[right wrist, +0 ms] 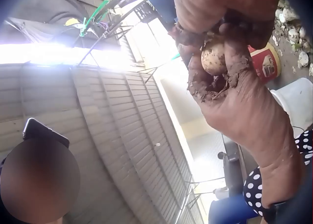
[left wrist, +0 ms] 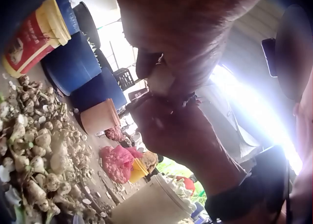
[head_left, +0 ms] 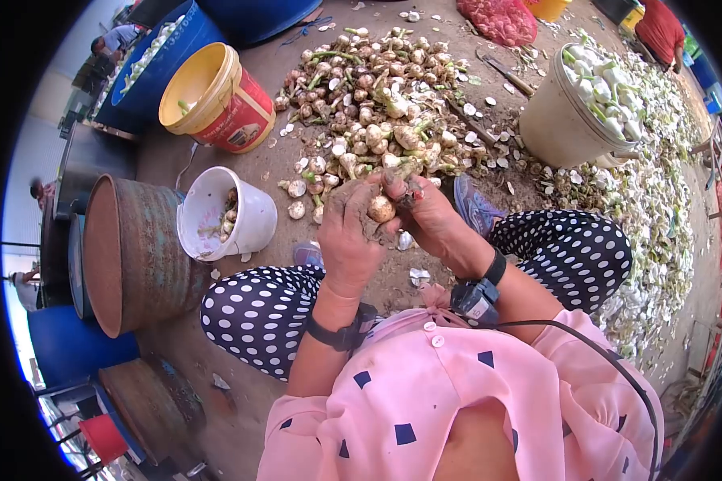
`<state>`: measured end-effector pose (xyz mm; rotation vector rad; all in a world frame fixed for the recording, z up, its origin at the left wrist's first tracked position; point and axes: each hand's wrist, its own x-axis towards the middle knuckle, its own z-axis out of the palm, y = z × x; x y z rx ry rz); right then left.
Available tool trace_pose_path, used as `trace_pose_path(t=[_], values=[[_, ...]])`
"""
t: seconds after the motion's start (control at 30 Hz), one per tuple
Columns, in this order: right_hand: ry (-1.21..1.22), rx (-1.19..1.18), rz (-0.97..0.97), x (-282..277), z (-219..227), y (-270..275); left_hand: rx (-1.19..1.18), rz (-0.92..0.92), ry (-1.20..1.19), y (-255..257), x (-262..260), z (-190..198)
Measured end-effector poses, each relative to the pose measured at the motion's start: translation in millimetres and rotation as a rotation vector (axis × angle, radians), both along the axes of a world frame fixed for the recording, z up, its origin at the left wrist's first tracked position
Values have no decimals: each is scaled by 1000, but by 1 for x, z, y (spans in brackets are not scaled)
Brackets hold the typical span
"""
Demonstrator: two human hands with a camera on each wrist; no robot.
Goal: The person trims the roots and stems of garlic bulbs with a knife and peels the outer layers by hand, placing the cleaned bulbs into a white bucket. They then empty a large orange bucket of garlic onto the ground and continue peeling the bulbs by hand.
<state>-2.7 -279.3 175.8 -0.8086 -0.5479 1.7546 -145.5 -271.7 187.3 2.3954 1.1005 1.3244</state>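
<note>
Both hands meet in front of the heap, at a round, pale, dirt-specked garlic bulb (head_left: pixel 381 209). My left hand (head_left: pixel 351 232), its fingers caked with mud, curls round the bulb (right wrist: pixel 213 59) from the left. From the other side, my right hand (head_left: pixel 440 223) has its fingers bent in at the bulb's stem end; a small red spot shows near its thumb. In the right wrist view the right hand (right wrist: pixel 225 8) overlaps the top of the bulb. Just beyond the hands lies a heap of unpeeled garlic (head_left: pixel 369 96) with green stems.
A white bucket (head_left: pixel 253 210) with a few bulbs stands left, a yellow-red bucket (head_left: pixel 253 120) behind it. At right, a beige bucket (head_left: pixel 545 120) holds peeled white bulbs beside piled peelings (head_left: pixel 650 208). A handled blade (head_left: pixel 505 74) lies behind the heap. Rusty drum (head_left: pixel 132 248) far left.
</note>
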Motion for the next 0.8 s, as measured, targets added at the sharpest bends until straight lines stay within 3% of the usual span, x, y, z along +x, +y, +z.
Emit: trace_pose_path(t=[0.2,0.27,0.3,0.37,0.4,0.47,0.53,0.57,0.6,0.63,0.67,0.7,0.77,0.8], values=[[21,-36,-61,24,-4,-7,-45,-18,-57,-7,31,0],[52,-35,-53,29,-3,-9,-237,-52,-269,-8,36,-5],[53,-19,-75,33,-4,-10,-236,-56,-261,-8,40,-3],[61,-6,-101,40,-9,-13,-745,-139,-614,-9,45,2],[-68,94,-84,47,-13,-14,-747,-140,-605,-8,47,2],[-195,196,-75,51,-19,-16,-1118,-194,-1047,-3,46,2],[-132,101,-89,59,-25,-13,-1217,-250,-1052,-1,44,-6],[-149,66,-148,59,-27,-12,-1104,-132,-764,-5,46,-3],[-343,16,-138,62,-39,-9,-967,-51,-490,-6,54,-1],[-448,-61,-139,61,-54,-3,-784,-88,-379,-2,58,-14],[-291,44,-199,65,-43,-10,-591,-125,-284,1,57,-29],[-365,30,-186,61,-57,-3,-594,-168,-339,0,53,-36],[-172,7,-74,76,-30,-13,-570,-149,-417,-5,53,-41],[-225,99,-29,78,-23,-18,-875,-96,-603,-14,57,-19]])
